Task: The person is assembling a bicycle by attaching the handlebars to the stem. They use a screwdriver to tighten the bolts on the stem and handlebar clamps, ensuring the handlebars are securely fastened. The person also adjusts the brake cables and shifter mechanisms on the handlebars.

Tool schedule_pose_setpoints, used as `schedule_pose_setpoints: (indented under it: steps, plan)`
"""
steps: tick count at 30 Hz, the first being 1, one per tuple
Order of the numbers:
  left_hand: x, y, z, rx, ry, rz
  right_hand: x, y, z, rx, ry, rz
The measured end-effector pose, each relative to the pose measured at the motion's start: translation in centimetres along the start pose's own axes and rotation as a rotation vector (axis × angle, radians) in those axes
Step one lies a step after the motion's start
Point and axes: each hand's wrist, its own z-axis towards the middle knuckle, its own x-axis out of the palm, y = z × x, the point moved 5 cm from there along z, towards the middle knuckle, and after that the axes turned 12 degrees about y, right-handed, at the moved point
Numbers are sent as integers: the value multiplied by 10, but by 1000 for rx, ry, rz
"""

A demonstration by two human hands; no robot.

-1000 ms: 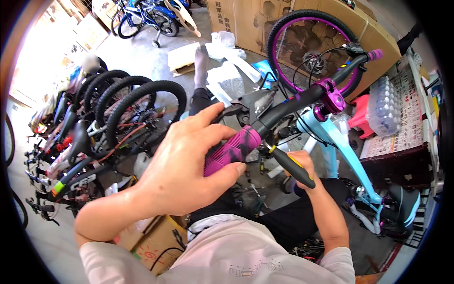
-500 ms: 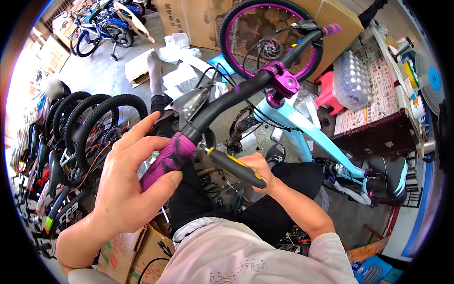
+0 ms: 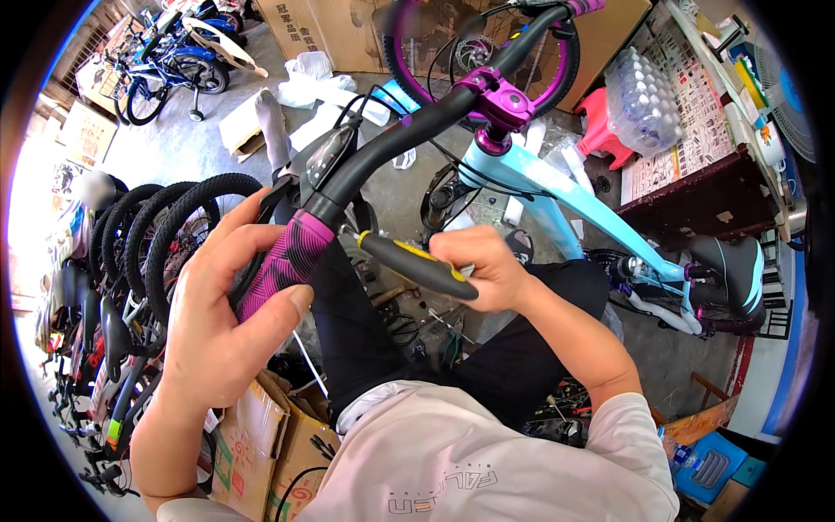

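A black handlebar (image 3: pixel 409 130) crosses in front of me, with a patterned purple grip (image 3: pixel 283 265) on its near left end. My left hand (image 3: pixel 213 300) is curled around this grip, thumb pressed on its side and fingers reaching toward the black brake lever assembly (image 3: pixel 329 161). In my closed right hand (image 3: pixel 487 268) is a hand tool (image 3: pixel 413 263) with a dark grey and yellow handle; its exact kind is unclear. Its short metal tip meets the underside of the bar beside the grip, where the contact point is hidden. A purple stem (image 3: pixel 504 103) joins the bar to a light blue bicycle frame (image 3: pixel 578 209).
The front wheel (image 3: pixel 396 52) has a purple rim and stands before a large cardboard box (image 3: pixel 330 35). Several bikes with black tyres (image 3: pixel 156 252) crowd the left. Packed bottles (image 3: pixel 642 104) sit on a red stool (image 3: pixel 603 130) at right. Loose tools and parts lie between my legs.
The handlebar and both hands appear slightly higher and further left in view, as the whole scene has shifted. The tool stays at the bar, and its handle lies a little flatter.
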Motion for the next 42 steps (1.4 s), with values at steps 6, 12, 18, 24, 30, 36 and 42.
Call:
schedule_pose_setpoints:
  steps: [6, 12, 18, 24, 30, 36, 42]
  plan:
    - [-2, 4, -5, -108, 30, 5, -1, -9, -31, -48, -681, 485]
    - [-4, 3, -3, 268, -294, -170, 122, -160, -144, 1000, -917, 850]
    - [9, -13, -13, 598, -118, -255, 221, -260, -251, 1584, -228, 39]
    - [39, -33, -20, 839, 160, -357, 196, -268, -281, 1797, 14, 122]
    - [60, -26, -27, 978, -42, -525, 168, -228, -260, 1719, 178, -323]
    - [65, -12, -35, 1020, -48, -292, 49, -125, -164, 1331, -172, -375]
    - [83, -10, -30, 1016, -228, -367, -131, -4, -82, 683, -783, -636]
